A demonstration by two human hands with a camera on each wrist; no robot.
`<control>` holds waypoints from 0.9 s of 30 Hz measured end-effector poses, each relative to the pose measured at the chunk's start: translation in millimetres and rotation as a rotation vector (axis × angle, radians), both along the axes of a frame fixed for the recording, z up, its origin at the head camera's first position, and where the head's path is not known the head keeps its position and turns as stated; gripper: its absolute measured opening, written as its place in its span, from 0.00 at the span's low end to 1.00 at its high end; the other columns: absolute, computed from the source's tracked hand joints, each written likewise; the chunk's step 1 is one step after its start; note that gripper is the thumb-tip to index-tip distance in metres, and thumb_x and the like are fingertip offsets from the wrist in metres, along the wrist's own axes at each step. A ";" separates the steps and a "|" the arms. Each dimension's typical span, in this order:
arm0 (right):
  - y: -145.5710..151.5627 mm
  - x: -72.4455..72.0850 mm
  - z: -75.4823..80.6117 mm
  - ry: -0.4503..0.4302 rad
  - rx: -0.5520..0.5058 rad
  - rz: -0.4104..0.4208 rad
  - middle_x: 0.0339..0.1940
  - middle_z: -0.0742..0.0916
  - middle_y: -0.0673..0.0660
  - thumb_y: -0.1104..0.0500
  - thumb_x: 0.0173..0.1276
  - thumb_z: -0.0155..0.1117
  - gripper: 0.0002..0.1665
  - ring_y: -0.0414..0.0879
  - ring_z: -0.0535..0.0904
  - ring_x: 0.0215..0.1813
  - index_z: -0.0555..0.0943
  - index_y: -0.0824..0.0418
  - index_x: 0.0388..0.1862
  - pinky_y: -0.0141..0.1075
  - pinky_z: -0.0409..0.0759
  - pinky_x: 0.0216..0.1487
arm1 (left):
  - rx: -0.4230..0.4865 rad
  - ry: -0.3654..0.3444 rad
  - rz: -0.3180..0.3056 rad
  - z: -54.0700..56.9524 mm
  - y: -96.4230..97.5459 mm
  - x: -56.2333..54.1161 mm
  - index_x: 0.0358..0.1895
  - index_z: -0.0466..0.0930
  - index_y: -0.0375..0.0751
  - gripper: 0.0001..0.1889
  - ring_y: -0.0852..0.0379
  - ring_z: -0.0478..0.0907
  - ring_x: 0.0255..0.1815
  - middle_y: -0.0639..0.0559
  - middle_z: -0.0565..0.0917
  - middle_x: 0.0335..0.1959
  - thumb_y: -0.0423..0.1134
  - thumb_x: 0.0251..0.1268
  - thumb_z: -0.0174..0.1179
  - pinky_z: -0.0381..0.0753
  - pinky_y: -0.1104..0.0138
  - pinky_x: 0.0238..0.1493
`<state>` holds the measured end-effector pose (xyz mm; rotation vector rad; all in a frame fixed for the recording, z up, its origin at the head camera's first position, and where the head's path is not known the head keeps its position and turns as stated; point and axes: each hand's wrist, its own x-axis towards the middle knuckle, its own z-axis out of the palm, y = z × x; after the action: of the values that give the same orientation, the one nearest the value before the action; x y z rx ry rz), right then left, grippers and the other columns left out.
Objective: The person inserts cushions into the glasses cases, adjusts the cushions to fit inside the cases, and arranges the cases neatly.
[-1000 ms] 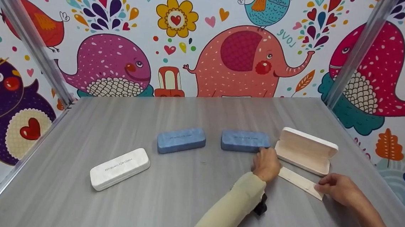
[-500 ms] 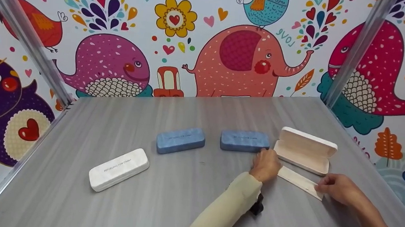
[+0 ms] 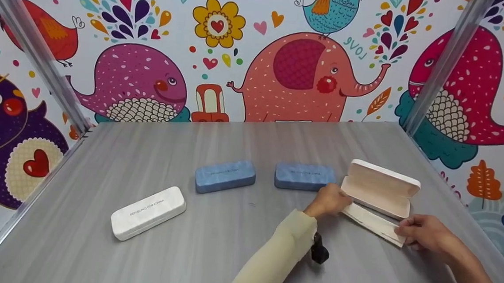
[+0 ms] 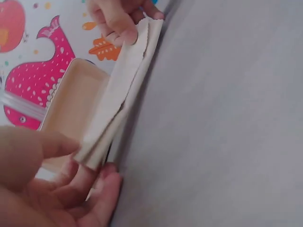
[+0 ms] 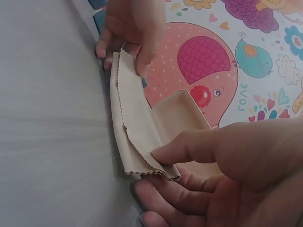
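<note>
A folded cream glasses cloth [image 3: 372,224] with zigzag edges is stretched between my two hands, just in front of an open white glasses case [image 3: 380,180]. My left hand [image 3: 330,200] pinches the cloth's left end, and my right hand [image 3: 425,233] pinches its right end between thumb and fingers. In the right wrist view the cloth [image 5: 135,104] is folded lengthwise into a strip in several layers, with fingers beneath it. The left wrist view shows the cloth [image 4: 118,85] raised off the table, beside the case [image 4: 78,101]. The case's beige inside faces me.
A blue glasses case [image 3: 305,177] lies shut just beyond my left hand. Another blue case [image 3: 225,176] is farther left, and a closed white case [image 3: 148,213] lies at the left. All rest on the grey table [image 3: 208,254], with a patterned wall behind.
The cloth has come up off the table, pinched at both ends. My left hand has turned slightly, its fingers now at the cloth's end. The cases have stayed put.
</note>
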<state>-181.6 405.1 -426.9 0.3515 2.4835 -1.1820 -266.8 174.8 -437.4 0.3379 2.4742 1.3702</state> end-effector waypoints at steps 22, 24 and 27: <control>-1.9 -3.6 5.2 0.218 -0.066 -0.092 0.35 0.84 0.48 0.50 0.75 0.62 0.29 0.42 0.81 0.36 0.73 0.73 0.60 0.31 0.85 0.38 | 0.499 -0.346 0.402 7.8 2.3 -7.4 0.34 0.88 0.34 0.06 0.60 0.77 0.18 0.48 0.87 0.25 0.22 0.56 0.68 0.87 0.68 0.26; -2.6 -6.0 4.1 0.237 -0.068 -0.109 0.33 0.83 0.48 0.50 0.75 0.61 0.28 0.42 0.80 0.35 0.73 0.73 0.60 0.32 0.85 0.37 | 0.491 -0.326 0.429 8.6 4.1 -7.9 0.33 0.89 0.36 0.06 0.59 0.80 0.20 0.50 0.86 0.24 0.23 0.55 0.69 0.86 0.68 0.24; -3.2 -9.4 2.1 0.250 -0.062 -0.154 0.32 0.82 0.47 0.49 0.75 0.61 0.29 0.41 0.80 0.34 0.73 0.74 0.60 0.31 0.84 0.36 | 0.480 -0.283 0.463 9.0 7.7 -7.7 0.31 0.89 0.38 0.06 0.57 0.84 0.22 0.50 0.87 0.23 0.23 0.54 0.70 0.85 0.68 0.21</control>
<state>-191.0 401.8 -424.8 0.4059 2.6626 -1.4405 -274.6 182.5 -428.5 -0.3407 2.0396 2.0342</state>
